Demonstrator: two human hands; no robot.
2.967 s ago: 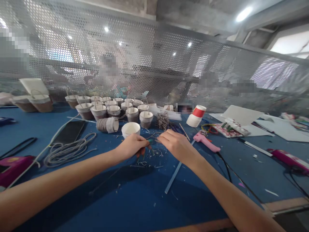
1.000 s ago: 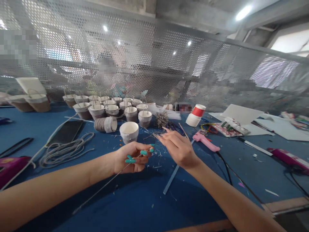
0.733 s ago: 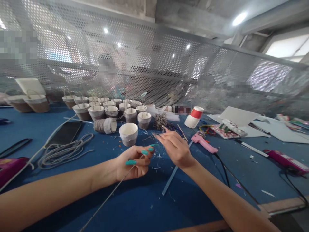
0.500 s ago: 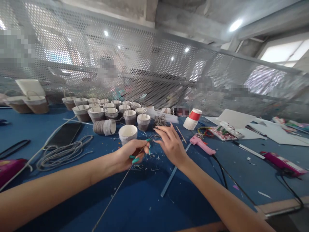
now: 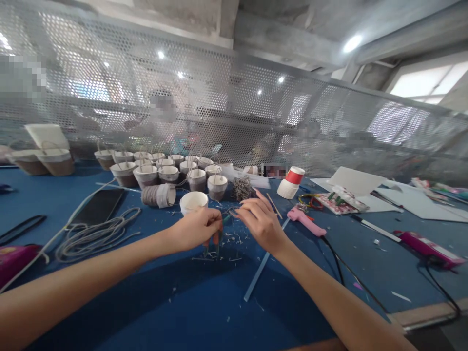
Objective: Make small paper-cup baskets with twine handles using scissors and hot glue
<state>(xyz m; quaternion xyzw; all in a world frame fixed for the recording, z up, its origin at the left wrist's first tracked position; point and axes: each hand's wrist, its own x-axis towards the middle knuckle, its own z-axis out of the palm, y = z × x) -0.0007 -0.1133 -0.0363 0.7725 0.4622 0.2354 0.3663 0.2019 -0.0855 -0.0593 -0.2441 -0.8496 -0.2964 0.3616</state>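
Observation:
My left hand (image 5: 199, 228) is closed, with its fingertips pointing down and blurred. My right hand (image 5: 262, 222) faces it, thumb and fingers pinched near the tips. A short bit of thin grey cord (image 5: 231, 208) shows faintly between the two hands; the rest of it is hidden or smeared. Right behind my left hand stands a white paper cup (image 5: 193, 200). A cord-wrapped cup (image 5: 159, 195) lies on its side to the left of that. A heap of short cord pieces (image 5: 241, 188) sits beyond my right fingertips.
Several wrapped cups with cord handles (image 5: 168, 174) stand at the back. To the left lie a coil of grey cord (image 5: 97, 234) and a black phone (image 5: 98, 207). On the right are a pink glue gun (image 5: 307, 222), a glue stick (image 5: 258, 278) and stacked paper cups (image 5: 288, 187).
My left hand has turned over, its fingers now pointing down. The long cord that trailed from it toward the lower left no longer shows. My right hand has barely moved.

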